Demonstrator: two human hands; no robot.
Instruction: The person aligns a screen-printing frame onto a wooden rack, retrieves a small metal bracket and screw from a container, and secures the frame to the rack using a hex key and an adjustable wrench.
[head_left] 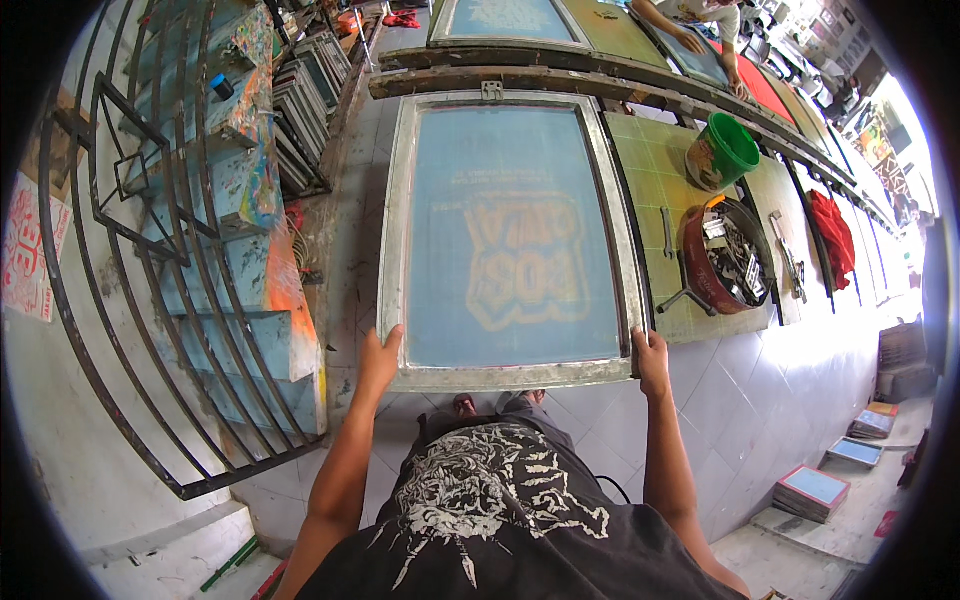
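Note:
A large screen-printing frame (508,376) stretches out in front of me, with pale metal edges and blue mesh (440,260) that carries a faint cream design. My left hand (379,356) grips its near left corner, the thumb on top of the rim. At the near right corner my right hand (650,360) holds the frame too, fingers curled around the edge and partly hidden. The far edge meets a dark rail by a small metal hinge clamp (491,91).
Right of the frame, a green bucket (735,145), a round tin of metal parts (708,285) and a wrench (667,232) sit on the table. Black railing (130,385) and blue steps (240,345) are at left. A co-worker's hand (690,42) shows at the far right.

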